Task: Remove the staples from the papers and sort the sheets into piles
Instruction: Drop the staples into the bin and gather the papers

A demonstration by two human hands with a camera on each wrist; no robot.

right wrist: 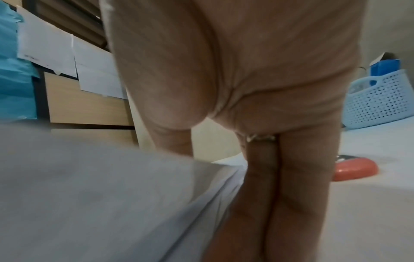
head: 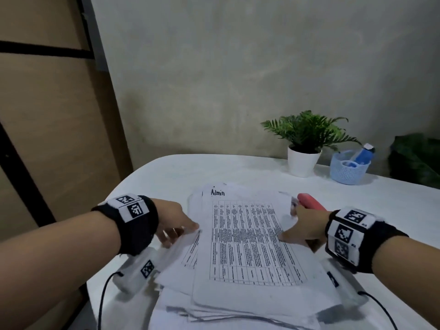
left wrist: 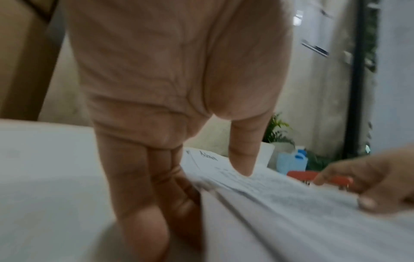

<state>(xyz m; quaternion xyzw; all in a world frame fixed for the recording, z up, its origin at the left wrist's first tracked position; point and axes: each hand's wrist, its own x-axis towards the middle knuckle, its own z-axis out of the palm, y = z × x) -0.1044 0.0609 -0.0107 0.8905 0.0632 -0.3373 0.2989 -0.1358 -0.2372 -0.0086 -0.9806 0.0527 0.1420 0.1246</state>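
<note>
A stack of printed papers (head: pixel 247 236) lies on the white table (head: pixel 181 172); its top sheet shows a table of text and the handwritten word "Admin". My left hand (head: pixel 177 225) pinches the stack's left edge, thumb (left wrist: pixel 244 156) on top and the other fingers under the sheets (left wrist: pixel 280 203). At the right edge my right hand (head: pixel 302 226) grips the stack, thumb on the top sheet, fingers (right wrist: pixel 291 195) down along the side of the papers (right wrist: pixel 100 195). A red stapler-like tool (head: pixel 309 202) lies just behind the right hand.
A potted fern (head: pixel 303 160) and a light blue basket (head: pixel 350 170) holding blue items stand at the back right. A wooden cabinet (head: pixel 47 139) is close on the left, beyond the table's rounded edge. Lower sheets of the stack fan out toward me.
</note>
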